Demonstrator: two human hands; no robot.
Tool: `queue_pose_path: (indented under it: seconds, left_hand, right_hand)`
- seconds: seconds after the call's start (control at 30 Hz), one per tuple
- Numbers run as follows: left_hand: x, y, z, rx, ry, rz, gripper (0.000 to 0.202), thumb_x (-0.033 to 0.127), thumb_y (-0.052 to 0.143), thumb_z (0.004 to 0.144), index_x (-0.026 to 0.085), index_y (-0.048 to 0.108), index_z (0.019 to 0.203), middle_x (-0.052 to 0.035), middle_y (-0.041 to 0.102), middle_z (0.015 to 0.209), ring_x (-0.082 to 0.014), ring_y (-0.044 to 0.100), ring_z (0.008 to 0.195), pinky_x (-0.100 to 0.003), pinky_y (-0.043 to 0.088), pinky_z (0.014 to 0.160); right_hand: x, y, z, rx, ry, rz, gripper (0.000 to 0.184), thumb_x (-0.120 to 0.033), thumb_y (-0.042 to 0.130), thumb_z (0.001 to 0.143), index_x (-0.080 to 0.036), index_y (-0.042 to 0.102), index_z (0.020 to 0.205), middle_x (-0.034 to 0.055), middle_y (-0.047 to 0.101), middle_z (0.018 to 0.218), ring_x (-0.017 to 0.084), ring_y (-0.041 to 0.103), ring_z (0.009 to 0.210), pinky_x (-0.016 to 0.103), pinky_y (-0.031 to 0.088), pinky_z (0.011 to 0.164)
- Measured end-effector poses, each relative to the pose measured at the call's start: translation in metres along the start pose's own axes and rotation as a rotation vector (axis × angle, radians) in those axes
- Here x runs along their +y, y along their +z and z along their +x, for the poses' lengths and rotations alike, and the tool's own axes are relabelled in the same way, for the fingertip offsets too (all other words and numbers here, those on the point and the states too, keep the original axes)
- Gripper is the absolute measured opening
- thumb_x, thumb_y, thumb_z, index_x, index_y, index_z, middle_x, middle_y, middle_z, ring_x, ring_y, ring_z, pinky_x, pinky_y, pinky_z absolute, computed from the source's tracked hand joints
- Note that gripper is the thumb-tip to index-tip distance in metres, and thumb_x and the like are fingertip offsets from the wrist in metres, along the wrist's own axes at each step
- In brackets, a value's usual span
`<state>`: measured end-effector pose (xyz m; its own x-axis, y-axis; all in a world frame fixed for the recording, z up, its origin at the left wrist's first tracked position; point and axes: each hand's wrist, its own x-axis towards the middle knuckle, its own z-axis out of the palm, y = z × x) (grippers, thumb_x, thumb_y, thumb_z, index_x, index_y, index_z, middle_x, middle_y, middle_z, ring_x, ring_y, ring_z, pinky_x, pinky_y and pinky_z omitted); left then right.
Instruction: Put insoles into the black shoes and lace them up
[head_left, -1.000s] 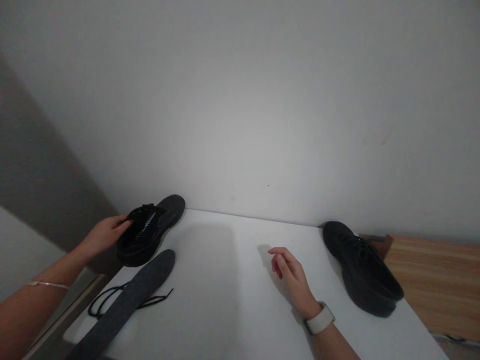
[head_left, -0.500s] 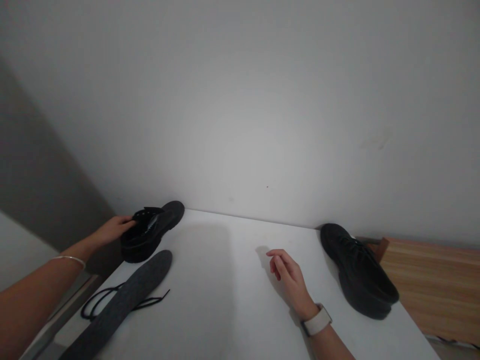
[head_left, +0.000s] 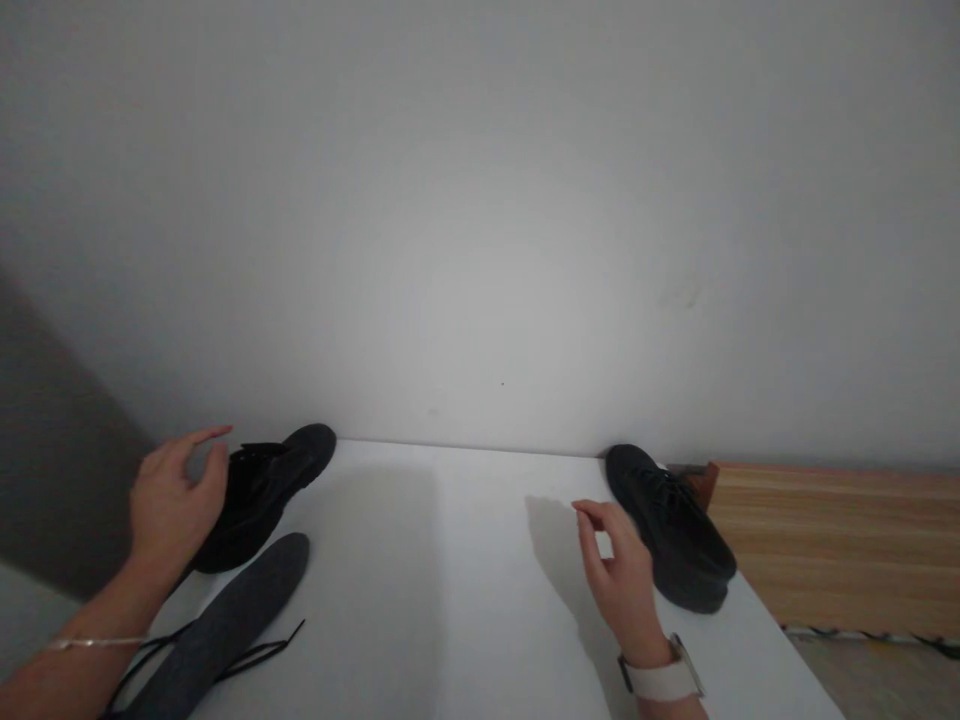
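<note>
My left hand (head_left: 176,495) is raised beside the left black shoe (head_left: 281,490), thumb and fingers apart with nothing between them. This shoe has its lace-less flaps spread open, and my hand covers part of its heel end. In front of it lies a long dark grey insole (head_left: 240,610), resting over a loose black shoelace (head_left: 259,655). My right hand (head_left: 622,580) hovers above the table, thumb and forefinger tips pinched into a ring with nothing visible in them. Close to its right stands the other black shoe (head_left: 671,530), its laces still threaded.
Both shoes and the insole rest on a white table (head_left: 390,600) pushed against a pale wall (head_left: 480,250). A wood-grain surface (head_left: 832,545) adjoins beyond the right edge, with a dark cable (head_left: 825,632) along its lower side.
My left hand has let go of the left shoe and lifted away from it, opening. My right hand has moved right, its fingers going from loosely curled to pinched. The view has shifted slightly.
</note>
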<state>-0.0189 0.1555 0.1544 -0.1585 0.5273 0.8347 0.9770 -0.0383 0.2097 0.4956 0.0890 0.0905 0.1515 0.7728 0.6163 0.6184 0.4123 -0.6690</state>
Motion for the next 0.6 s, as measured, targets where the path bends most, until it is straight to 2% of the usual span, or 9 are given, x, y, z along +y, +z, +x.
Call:
queue_pose_path:
  seconds: [0.03,0.07,0.1,0.17,0.23,0.33,0.4,0.47,0.6]
  left_hand:
    - [0.019,-0.002,-0.009,-0.012,0.043,-0.031,0.043,0.047,0.043,0.095,0.014,0.071,0.103,-0.0090,0.075,0.098,-0.0241,0.067,0.094,-0.044,0.054,0.091]
    - [0.039,-0.003,-0.019,-0.043,0.097,-0.071,0.036,0.042,0.045,0.096,0.017,0.070,0.104,-0.0076,0.074,0.104,-0.0240,0.066,0.103,-0.044,0.050,0.098]
    - [0.060,-0.004,-0.030,-0.087,0.164,-0.127,0.029,0.037,0.047,0.095,0.020,0.069,0.104,-0.0060,0.073,0.106,-0.0236,0.065,0.107,-0.044,0.048,0.102]
    - [0.102,-0.002,-0.052,-0.166,0.329,-0.305,0.020,0.024,0.052,0.093,0.023,0.069,0.103,-0.0063,0.073,0.104,-0.0274,0.063,0.112,-0.051,0.041,0.106]
    - [0.139,0.005,-0.070,-0.207,0.387,-0.463,0.022,0.014,0.054,0.091,0.025,0.069,0.103,-0.0040,0.074,0.100,-0.0260,0.063,0.108,-0.051,0.040,0.106]
    - [0.182,0.021,-0.088,-0.259,0.313,-0.670,0.024,0.010,0.053,0.091,0.025,0.068,0.101,-0.0032,0.074,0.097,-0.0244,0.063,0.104,-0.049,0.042,0.102]
    - [0.199,0.033,-0.094,-0.279,0.272,-0.763,0.024,0.009,0.051,0.091,0.025,0.068,0.099,-0.0029,0.074,0.095,-0.0231,0.064,0.101,-0.047,0.043,0.100]
    - [0.208,0.043,-0.098,-0.282,0.261,-0.805,0.024,0.009,0.051,0.091,0.024,0.068,0.097,-0.0023,0.074,0.092,-0.0220,0.066,0.097,-0.046,0.045,0.098]
    - [0.211,0.056,-0.104,-0.293,0.233,-0.855,0.022,0.011,0.050,0.092,0.024,0.067,0.093,-0.0018,0.074,0.088,-0.0211,0.067,0.090,-0.044,0.047,0.095]
  right_hand:
    - [0.004,-0.014,-0.002,0.075,-0.004,-0.056,0.021,-0.035,0.053,0.095,-0.019,0.066,0.096,0.0106,0.067,0.091,0.027,0.060,0.089,0.042,0.044,0.085]
    - [0.009,-0.029,-0.005,0.154,-0.008,-0.137,0.021,-0.035,0.054,0.094,-0.018,0.067,0.097,0.0123,0.067,0.093,0.029,0.058,0.092,0.046,0.041,0.088]
    - [0.014,-0.043,-0.008,0.223,-0.043,-0.321,0.024,-0.037,0.053,0.094,-0.018,0.067,0.097,0.0133,0.067,0.096,0.031,0.058,0.094,0.048,0.041,0.088]
    - [0.027,-0.067,-0.015,0.272,-0.055,-0.620,0.033,-0.043,0.048,0.095,-0.017,0.068,0.101,0.0160,0.066,0.104,0.034,0.058,0.098,0.050,0.041,0.087]
    - [0.042,-0.084,-0.020,0.227,-0.035,-0.845,0.040,-0.047,0.043,0.096,-0.018,0.068,0.107,0.0168,0.066,0.114,0.038,0.058,0.101,0.053,0.041,0.084]
    - [0.063,-0.098,-0.023,0.031,-0.060,-0.956,0.044,-0.049,0.038,0.098,-0.017,0.067,0.106,0.0162,0.070,0.108,0.039,0.059,0.101,0.053,0.042,0.083]
    - [0.070,-0.101,-0.022,-0.029,-0.110,-0.885,0.045,-0.051,0.038,0.098,-0.017,0.068,0.098,0.0165,0.071,0.099,0.038,0.061,0.098,0.054,0.042,0.085]
    - [0.067,-0.098,-0.022,-0.036,-0.157,-0.781,0.044,-0.053,0.041,0.098,-0.019,0.067,0.092,0.0148,0.071,0.091,0.035,0.063,0.090,0.054,0.043,0.085]
    - [0.027,-0.074,-0.029,-0.022,-0.136,-0.522,0.030,-0.051,0.054,0.095,-0.022,0.064,0.094,0.0095,0.067,0.084,0.030,0.061,0.080,0.046,0.047,0.075]
